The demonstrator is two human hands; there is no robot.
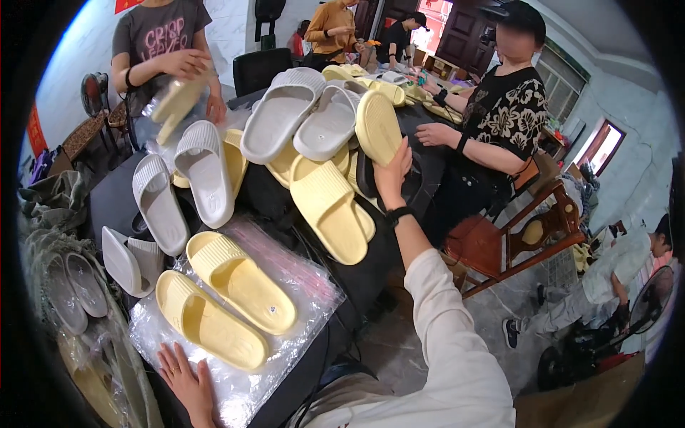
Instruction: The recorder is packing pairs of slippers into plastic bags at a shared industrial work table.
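My right hand (392, 175) is raised over the far right of the table, gripping a yellow slipper (378, 125) whose sole faces up and toward me. My left hand (187, 381) lies with spread fingers at the near edge of a stack of clear plastic bags (151, 329). Just beyond those fingers, a yellow slipper (212, 324) and a second yellow slipper (246, 285) rest side by side on the bags, toes away from me. Another yellow slipper (332, 212) sits beneath my right forearm's left side, among a pile of grey and yellow slippers.
Grey slippers (161, 207) cover the dark table's left side and back. Bagged slippers (75, 292) lie at far left. Across the table, one person (163, 68) handles a yellow slipper; another (503, 107) stands at right. A wooden chair (474, 246) is right of the table.
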